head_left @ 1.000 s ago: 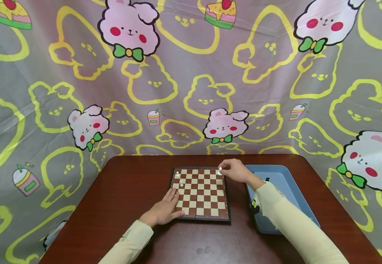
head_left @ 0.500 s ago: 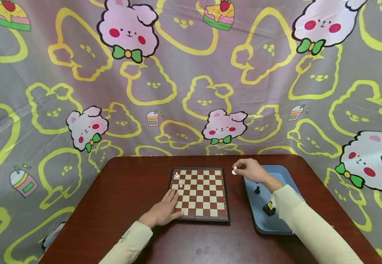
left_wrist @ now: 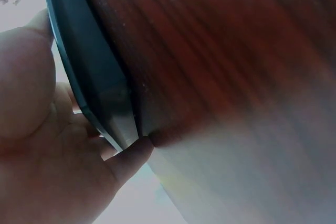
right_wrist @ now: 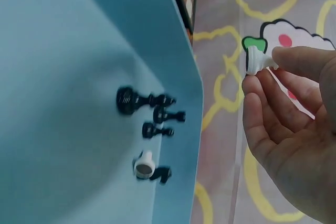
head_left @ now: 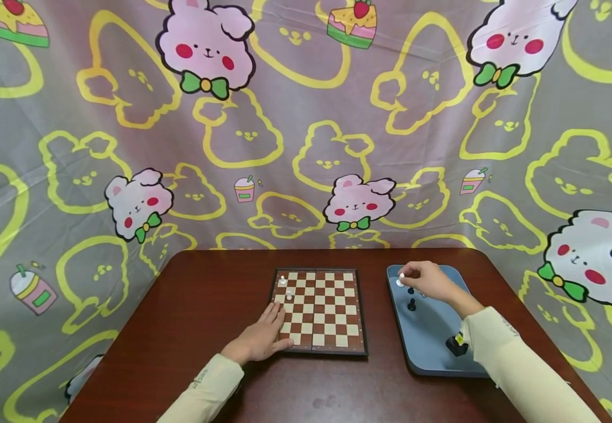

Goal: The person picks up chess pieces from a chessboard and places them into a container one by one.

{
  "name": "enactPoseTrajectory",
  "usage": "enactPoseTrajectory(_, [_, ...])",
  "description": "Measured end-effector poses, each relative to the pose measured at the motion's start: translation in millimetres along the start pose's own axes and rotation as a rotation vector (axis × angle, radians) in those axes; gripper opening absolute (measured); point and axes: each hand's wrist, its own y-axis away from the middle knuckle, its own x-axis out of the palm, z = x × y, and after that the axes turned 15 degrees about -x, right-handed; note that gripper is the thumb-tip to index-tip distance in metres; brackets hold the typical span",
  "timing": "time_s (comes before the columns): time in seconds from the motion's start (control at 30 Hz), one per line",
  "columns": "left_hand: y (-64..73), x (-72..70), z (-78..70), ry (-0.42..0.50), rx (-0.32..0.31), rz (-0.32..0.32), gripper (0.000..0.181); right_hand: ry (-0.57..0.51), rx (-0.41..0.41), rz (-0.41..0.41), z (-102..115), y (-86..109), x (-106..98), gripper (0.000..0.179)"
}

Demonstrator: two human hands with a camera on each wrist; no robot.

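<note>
My right hand (head_left: 432, 282) is over the far left part of the blue tray (head_left: 427, 341). It pinches a white chess piece (right_wrist: 255, 60) between thumb and fingertips, its top hidden by the fingers. Below it in the tray, the right wrist view shows several black chess pieces (right_wrist: 139, 100) and one white piece (right_wrist: 144, 165) on its side. My left hand (head_left: 260, 336) lies along the left edge of the chessboard (head_left: 323, 311), fingers straight on top and thumb at the near edge. Two white pieces, one in the far left corner (head_left: 283, 280) and another (head_left: 289, 295) nearer, stand on the board.
Board and tray stand side by side on a dark red-brown table (head_left: 205, 288), with a strip of tabletop between them. A black object with a yellow patch (head_left: 457, 345) is in the tray, beside the right sleeve. A patterned curtain (head_left: 295, 147) surrounds the table.
My right hand has lifted a white chess piece off the board's far right corner and carried it right, over the tray. My left hand has stayed on the board.
</note>
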Motion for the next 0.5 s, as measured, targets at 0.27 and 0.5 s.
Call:
enactPoseTrajectory(0.27, [-1.2, 0.8, 0.2, -0.001, 0.001, -0.004, 0.082, 0.037, -0.028, 0.001, -17, 16.4, -11, 0.018])
enactPoseTrajectory(0.5, [-1.5, 0.5, 0.0, 0.003, 0.005, -0.005, 0.082, 0.066, -0.006, 0.028, -30, 27.5, -16, 0.015])
